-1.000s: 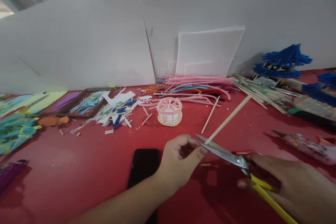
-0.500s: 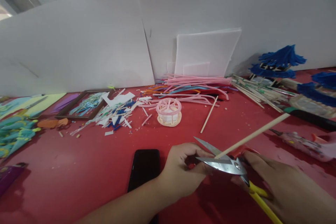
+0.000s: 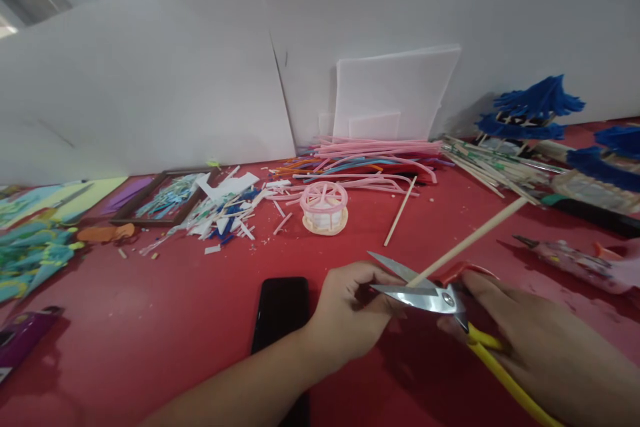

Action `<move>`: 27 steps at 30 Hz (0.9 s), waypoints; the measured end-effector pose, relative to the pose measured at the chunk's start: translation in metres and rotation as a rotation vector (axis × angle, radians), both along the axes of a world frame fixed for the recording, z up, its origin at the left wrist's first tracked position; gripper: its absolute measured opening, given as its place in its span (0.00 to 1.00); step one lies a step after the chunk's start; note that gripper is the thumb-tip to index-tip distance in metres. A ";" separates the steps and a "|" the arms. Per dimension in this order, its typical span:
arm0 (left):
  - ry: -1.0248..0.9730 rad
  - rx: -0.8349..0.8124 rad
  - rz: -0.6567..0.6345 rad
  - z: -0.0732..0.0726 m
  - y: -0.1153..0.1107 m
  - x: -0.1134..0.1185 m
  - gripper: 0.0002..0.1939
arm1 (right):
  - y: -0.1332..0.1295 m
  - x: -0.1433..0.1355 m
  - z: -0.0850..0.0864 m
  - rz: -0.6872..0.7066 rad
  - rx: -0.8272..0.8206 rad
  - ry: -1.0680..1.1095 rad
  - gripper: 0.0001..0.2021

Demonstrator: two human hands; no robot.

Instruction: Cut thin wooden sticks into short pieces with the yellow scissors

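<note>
My left hand (image 3: 350, 313) pinches the near end of a thin wooden stick (image 3: 465, 240), which slants up to the right. The stick passes between the parted blades of a pair of scissors (image 3: 435, 298) with yellow and red handles. My right hand (image 3: 535, 340) is closed around those handles; some of its fingers are hidden. Beyond my hands stands a small round frame (image 3: 324, 208) with a pink spoked top and a pale base. Another wooden stick (image 3: 400, 212) lies to its right. A black phone (image 3: 280, 310) is partly covered by my left forearm.
Pink strips (image 3: 380, 147) and a bundle of sticks (image 3: 493, 163) lie at the back. Scraps (image 3: 227, 203) are heaped beside a brown frame (image 3: 123, 215). A pink glue gun (image 3: 575, 267) and blue-roofed models (image 3: 540, 103) are at right. White boards (image 3: 175, 80) close off the back.
The stick's far end sits slightly lower and further left. The scissors stay around it with blades parted. The view has shifted a little.
</note>
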State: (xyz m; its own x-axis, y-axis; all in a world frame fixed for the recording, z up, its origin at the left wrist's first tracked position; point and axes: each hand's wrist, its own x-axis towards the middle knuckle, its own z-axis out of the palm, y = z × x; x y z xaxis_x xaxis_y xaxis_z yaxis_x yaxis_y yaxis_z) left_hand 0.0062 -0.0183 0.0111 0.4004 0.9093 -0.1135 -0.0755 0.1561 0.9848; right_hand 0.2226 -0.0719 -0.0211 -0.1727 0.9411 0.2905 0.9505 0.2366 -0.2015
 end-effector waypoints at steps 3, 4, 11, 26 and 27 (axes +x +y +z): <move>0.018 0.059 -0.006 0.002 0.000 -0.001 0.01 | 0.003 -0.004 0.013 0.084 0.022 0.048 0.15; 0.027 0.088 -0.015 0.002 0.000 -0.001 0.03 | 0.004 -0.004 0.016 0.099 0.040 0.046 0.16; 0.065 0.387 -0.063 0.004 0.003 -0.006 0.06 | 0.002 -0.008 0.020 0.164 0.196 0.019 0.14; 0.081 0.613 -0.092 -0.001 0.002 -0.008 0.11 | -0.003 -0.005 0.014 0.119 0.054 0.044 0.06; 0.085 0.614 -0.093 -0.001 0.001 -0.008 0.12 | -0.003 -0.004 0.012 0.113 0.060 0.043 0.07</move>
State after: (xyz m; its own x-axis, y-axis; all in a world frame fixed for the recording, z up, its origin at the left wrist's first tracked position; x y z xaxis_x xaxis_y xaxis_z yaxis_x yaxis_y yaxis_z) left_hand -0.0016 -0.0168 0.0097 0.4936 0.7804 0.3838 -0.0063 -0.4381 0.8989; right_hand 0.2187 -0.0746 -0.0090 -0.2628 0.8970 0.3553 0.9078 0.3547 -0.2238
